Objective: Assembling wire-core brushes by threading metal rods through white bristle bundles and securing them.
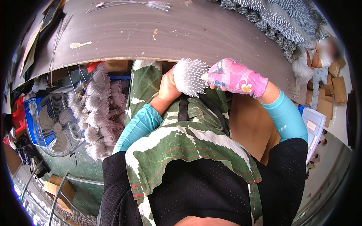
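Note:
A round white bristle brush head [189, 76] sits between both hands, just below the edge of the grey worktable [158, 34]. My left hand [168, 88], bare, grips its left side. My right hand [236, 78], in a pink flowered glove, holds its right side with the fingertips on the bristles. Both forearms wear turquoise sleeves. A green and white patterned apron [181, 139] lies over my lap beneath the hands.
A bundle of finished white wire brushes [100, 113] stands at my left beside a floor fan [56, 126]. A heap of twisted grey brushes [279, 22] covers the table's far right. One thin wire brush [151, 4] lies at the top. Cardboard boxes [335, 86] and a person are at right.

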{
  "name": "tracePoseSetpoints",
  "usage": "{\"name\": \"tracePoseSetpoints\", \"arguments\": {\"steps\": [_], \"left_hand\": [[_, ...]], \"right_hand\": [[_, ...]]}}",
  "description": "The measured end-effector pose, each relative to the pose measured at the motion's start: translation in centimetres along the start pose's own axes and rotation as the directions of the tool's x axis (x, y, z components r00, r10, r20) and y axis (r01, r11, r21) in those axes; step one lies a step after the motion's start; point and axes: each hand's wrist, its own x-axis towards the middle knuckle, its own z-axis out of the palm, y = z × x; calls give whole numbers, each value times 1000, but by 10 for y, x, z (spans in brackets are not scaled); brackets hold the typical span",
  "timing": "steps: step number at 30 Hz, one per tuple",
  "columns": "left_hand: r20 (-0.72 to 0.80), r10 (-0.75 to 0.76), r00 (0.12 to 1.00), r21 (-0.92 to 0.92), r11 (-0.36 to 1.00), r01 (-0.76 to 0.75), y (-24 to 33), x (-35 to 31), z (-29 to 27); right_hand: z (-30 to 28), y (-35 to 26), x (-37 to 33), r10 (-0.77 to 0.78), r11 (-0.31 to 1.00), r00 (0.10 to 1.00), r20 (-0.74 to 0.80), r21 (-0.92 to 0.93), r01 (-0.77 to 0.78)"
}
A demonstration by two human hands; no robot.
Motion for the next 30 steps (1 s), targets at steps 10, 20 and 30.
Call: {"name": "tracePoseSetpoints", "arguments": {"steps": [10, 20, 30], "left_hand": [[-20, -30, 999, 65, 997, 31, 1, -2, 1], [-50, -55, 997, 67, 996, 58, 8, -1, -2], [-15, -69, 998, 39, 997, 69, 13, 4, -7]], "right_hand": [[7, 9, -10, 32, 997, 999, 4, 69, -32], [11, 5, -5, 2, 999, 1000, -20, 44, -1], [-6, -4, -28, 31, 981, 999, 23, 188, -35]]}}
